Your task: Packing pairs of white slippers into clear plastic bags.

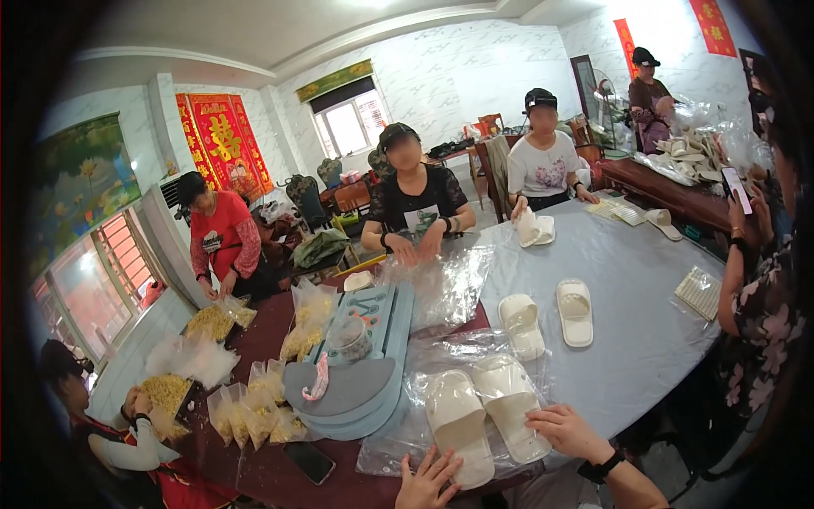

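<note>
A pair of cream open-toed slippers lies side by side close to me, on or inside a clear plastic bag [398, 441]; which of the two I cannot tell. My left hand [430, 482] spreads its fingers against the heel edge of the left slipper [458, 424]. The right slipper [511, 411] has my right hand [570, 431] at its outer heel edge, with the fingers curled over that edge. Farther off, two more cream slippers, one on the left [521, 326] and one on the right [576, 314], rest on the grey table cover.
Left of the bag stands a blue-grey machine-like tray [356, 394] holding a clear tub [349, 338]. A dark phone [310, 462] and small bags of yellow pieces [254, 411] lie beyond it. Several people work around the table [627, 390]. Striped pads [700, 293] lie at the right.
</note>
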`<state>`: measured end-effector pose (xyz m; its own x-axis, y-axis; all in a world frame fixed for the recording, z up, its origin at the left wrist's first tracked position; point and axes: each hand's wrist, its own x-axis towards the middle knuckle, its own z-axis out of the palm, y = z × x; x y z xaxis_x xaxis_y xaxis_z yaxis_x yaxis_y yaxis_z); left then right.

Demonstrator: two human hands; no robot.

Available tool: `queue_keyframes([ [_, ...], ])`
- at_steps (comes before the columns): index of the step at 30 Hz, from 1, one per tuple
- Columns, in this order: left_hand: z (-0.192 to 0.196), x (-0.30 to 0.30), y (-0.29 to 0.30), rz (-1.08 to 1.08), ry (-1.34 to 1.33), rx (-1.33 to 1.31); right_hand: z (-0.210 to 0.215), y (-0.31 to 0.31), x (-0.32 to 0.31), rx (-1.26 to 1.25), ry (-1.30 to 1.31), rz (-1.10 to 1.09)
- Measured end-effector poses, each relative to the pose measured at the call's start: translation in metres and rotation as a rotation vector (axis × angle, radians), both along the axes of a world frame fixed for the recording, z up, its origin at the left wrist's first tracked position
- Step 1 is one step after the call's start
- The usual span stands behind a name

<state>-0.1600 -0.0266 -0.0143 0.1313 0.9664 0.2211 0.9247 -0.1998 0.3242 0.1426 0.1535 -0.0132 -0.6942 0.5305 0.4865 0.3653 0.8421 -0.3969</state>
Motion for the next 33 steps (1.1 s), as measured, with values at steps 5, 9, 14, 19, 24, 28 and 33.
queue_keyframes([
  [5,-0.001,0.001,-0.001,0.010,-0.035,-0.016,0.003,-0.002,0.000,-0.009,0.010,0.004],
  [9,-0.003,-0.001,-0.001,0.009,-0.019,-0.005,-0.001,-0.001,0.000,-0.002,0.000,-0.006],
  [14,-0.004,0.000,-0.001,0.021,-0.010,-0.016,0.001,-0.002,-0.001,-0.026,0.004,-0.010],
  [19,-0.002,0.000,-0.001,0.022,0.004,-0.020,0.001,-0.001,0.000,-0.021,0.009,-0.008],
  [24,-0.006,-0.002,0.000,-0.008,-0.009,0.013,-0.001,-0.002,0.003,-0.018,0.009,-0.046],
  [28,0.006,0.000,-0.003,-0.005,0.015,0.005,-0.010,0.004,0.000,-0.028,-0.003,0.015],
  [33,0.006,-0.002,-0.004,-0.003,0.057,0.034,-0.008,0.002,0.000,-0.005,-0.001,0.040],
])
